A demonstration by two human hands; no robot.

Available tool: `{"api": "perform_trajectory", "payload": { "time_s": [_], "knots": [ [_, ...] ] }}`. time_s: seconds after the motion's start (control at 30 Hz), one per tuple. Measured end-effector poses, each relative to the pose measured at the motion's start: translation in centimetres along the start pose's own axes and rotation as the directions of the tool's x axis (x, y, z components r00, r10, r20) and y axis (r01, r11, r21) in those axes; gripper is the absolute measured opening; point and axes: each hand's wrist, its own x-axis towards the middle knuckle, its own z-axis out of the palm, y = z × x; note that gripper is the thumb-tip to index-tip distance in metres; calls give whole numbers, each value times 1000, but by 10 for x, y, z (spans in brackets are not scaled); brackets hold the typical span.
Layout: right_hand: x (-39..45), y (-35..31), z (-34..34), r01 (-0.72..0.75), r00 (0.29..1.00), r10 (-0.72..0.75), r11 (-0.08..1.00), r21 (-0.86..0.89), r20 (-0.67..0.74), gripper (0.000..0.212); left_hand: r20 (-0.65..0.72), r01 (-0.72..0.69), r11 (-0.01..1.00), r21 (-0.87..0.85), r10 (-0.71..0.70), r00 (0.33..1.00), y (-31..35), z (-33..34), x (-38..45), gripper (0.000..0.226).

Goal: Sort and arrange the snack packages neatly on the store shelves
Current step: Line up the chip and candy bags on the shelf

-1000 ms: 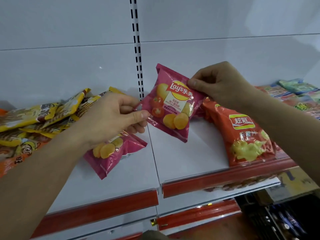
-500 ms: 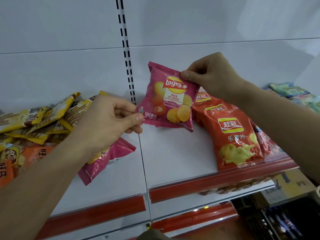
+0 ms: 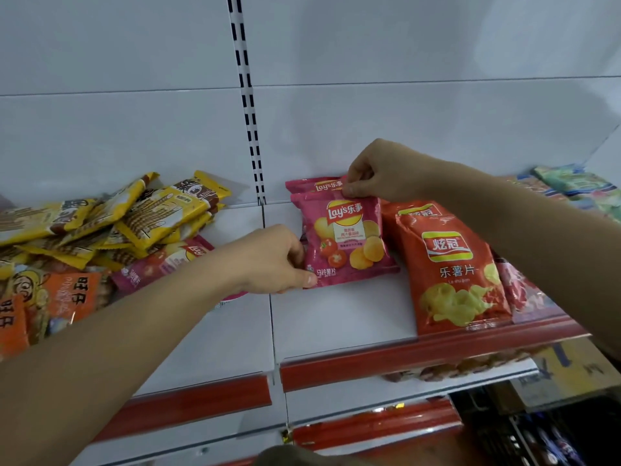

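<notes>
A pink Lay's chip bag (image 3: 346, 240) lies on the white shelf (image 3: 339, 314), its top overlapping a second pink Lay's bag (image 3: 316, 185) behind it. My left hand (image 3: 275, 260) pinches its lower left corner. My right hand (image 3: 379, 173) pinches its top edge. Directly to the right lies an orange chip bag (image 3: 453, 267), with another orange bag (image 3: 413, 210) behind it. A third pink Lay's bag (image 3: 161, 264) lies to the left, partly under my left forearm.
A loose heap of yellow biscuit-stick packs (image 3: 134, 216) and orange snack packs (image 3: 57, 297) fills the shelf's left part. Green and blue packs (image 3: 578, 186) lie at the far right. The shelf's front has a red price rail (image 3: 403, 358). A slotted upright (image 3: 248, 99) divides the back panel.
Both hands have lowered the pink Lay's bag from the air onto the shelf, in front of another pink bag and beside the orange bags.
</notes>
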Motion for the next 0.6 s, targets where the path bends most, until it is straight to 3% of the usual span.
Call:
{"api": "perform_trajectory", "payload": {
  "time_s": [0.6],
  "knots": [
    [-13, 1, 10, -49, 996, 52, 998, 50, -75, 19, -114, -70, 974, 217, 96, 989, 4, 9, -1, 34]
  ]
}}
